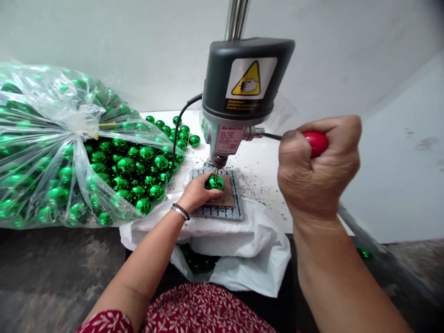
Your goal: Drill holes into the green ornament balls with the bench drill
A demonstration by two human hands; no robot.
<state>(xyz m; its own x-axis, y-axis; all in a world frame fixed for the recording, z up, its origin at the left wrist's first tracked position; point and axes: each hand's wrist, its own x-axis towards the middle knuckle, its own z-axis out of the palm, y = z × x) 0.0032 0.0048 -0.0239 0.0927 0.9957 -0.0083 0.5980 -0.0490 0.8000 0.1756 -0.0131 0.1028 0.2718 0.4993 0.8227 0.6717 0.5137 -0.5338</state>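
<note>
A shiny green ball (216, 183) rests on a brown board (229, 192) over the grey ribbed base plate (237, 213) of a bench drill (249, 78). My left hand (199, 192) grips that ball from its left side, thumb in front and fingers behind. The thin drill bit (217, 171) comes down to the ball's top; whether it has entered the ball I cannot tell. My right hand (317, 171) is closed around the red-knobbed lever (318, 144) on the drill's right side.
At left, a clear plastic bag (69, 120) bulges with green balls, and several loose ones (183, 132) lie behind it. Dark shavings (263, 199) dot the white table (274, 171). A white sack (249, 259) with green balls inside hangs at the front edge. A black cord (176, 134) curves beside the drill.
</note>
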